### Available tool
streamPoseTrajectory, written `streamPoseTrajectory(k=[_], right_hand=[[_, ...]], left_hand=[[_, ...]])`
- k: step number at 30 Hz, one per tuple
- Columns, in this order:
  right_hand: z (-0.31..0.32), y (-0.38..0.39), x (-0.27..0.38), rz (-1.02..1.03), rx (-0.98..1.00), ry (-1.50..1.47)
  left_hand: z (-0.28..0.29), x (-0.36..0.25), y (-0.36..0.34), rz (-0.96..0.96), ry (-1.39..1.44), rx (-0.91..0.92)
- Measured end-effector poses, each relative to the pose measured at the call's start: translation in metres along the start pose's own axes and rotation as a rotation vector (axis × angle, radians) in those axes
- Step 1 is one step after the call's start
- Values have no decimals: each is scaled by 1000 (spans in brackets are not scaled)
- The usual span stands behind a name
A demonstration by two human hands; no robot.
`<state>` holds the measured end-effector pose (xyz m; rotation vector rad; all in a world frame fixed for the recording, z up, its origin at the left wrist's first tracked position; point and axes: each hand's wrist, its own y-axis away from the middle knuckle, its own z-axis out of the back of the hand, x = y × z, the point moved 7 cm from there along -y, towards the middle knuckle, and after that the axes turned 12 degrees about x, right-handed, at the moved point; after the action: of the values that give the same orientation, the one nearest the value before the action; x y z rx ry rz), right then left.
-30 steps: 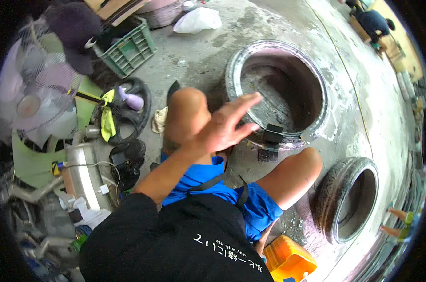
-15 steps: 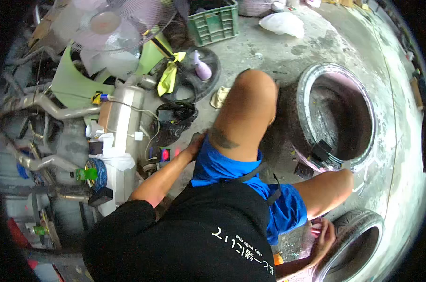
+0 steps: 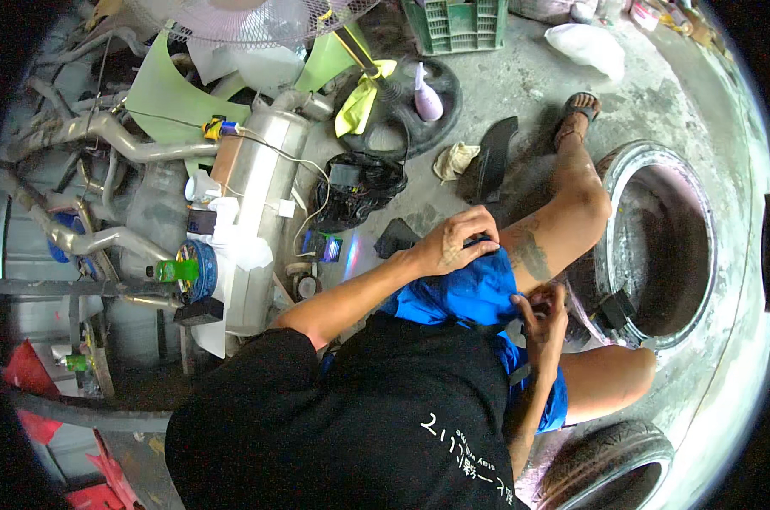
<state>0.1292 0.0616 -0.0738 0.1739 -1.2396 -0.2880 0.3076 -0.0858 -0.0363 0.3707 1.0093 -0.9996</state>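
My left hand (image 3: 460,242) lies on the thigh, its fingers bent and closed on the cloth of my blue shorts (image 3: 461,293). Near the hem of the same leg, my right hand (image 3: 545,319) has thumb and fingers drawn together, with the thumb at the edge of the cloth. Whether anything else sits inside either hand is hidden. Beyond my right knee stands a large worn tyre (image 3: 704,246), and a black block (image 3: 614,310) rests on its near rim. A second tyre (image 3: 610,463) lies at the lower right.
To the left are a silver exhaust muffler (image 3: 261,183) with pipes and a blue tape roll (image 3: 199,270). A fan (image 3: 257,21) stands on a black base holding a purple squeeze bottle (image 3: 427,100). Further off are a green crate (image 3: 457,25), white bag (image 3: 585,49) and crumpled cloth (image 3: 455,161).
My left hand has come from beside the thigh onto the shorts. The right hand has left the lower tyre for the hem. One leg has stretched forward, and the view has shifted.
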Motion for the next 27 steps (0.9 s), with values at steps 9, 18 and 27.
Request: streamPoseTrajectory(k=[9, 18, 27], right_hand=[[78, -37, 25, 189, -375, -147], [118, -38, -2, 201, -127, 19], [103, 31, 114, 246, -197, -100]], left_hand=[[2, 58, -42, 130, -130, -420], [-36, 63, 28, 383, 197, 275], [-50, 25, -55, 544, -126, 343]])
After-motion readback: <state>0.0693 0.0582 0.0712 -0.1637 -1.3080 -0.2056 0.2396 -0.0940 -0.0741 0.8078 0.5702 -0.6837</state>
